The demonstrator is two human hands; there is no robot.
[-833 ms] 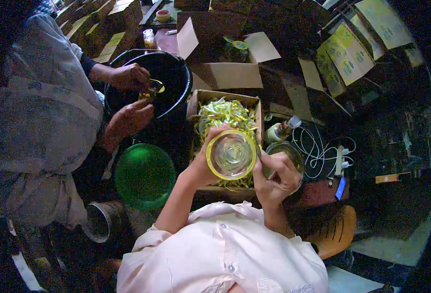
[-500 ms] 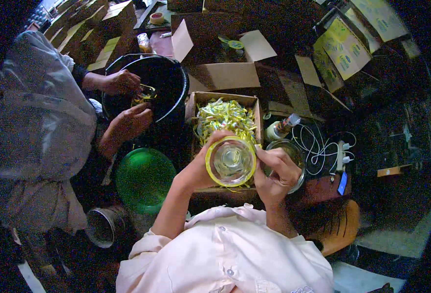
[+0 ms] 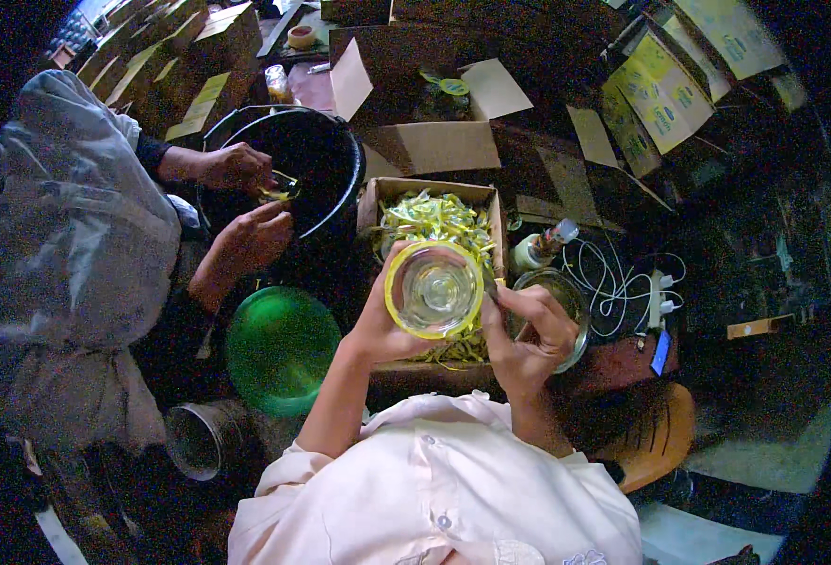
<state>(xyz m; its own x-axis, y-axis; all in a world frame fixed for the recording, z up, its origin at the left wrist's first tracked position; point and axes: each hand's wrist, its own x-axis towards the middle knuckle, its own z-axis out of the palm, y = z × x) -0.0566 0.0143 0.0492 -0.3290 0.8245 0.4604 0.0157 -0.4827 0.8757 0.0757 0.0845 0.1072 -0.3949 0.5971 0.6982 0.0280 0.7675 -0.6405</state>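
A clear jar [image 3: 435,289] with a yellow rim is gripped by my left hand [image 3: 375,318], its round opening facing up toward me. It looks empty inside. Just right of the rim, my right hand [image 3: 534,331] has its thumb and forefinger pinched together; a small thing seems to show at the fingertips, too small to name. Beneath both hands stands an open cardboard box [image 3: 370,209] heaped with small yellow-green wrapped packets [image 3: 439,215]. Behind my right hand, a clear round container [image 3: 580,341] is partly hidden.
At left a co-worker's hands [image 3: 246,226] work over a black bucket [image 3: 348,179]. A green basin [image 3: 282,348] lies nearer me. To the right are a bottle [image 3: 540,247], white cables [image 3: 604,287], a power strip [image 3: 658,299] and a blue phone-like object [image 3: 660,354]. Open cartons [image 3: 434,146] stand beyond.
My left hand has shifted the jar slightly left and tilted it a little. My right fingertips have drawn closer together beside the rim. The co-worker's hands have moved slightly.
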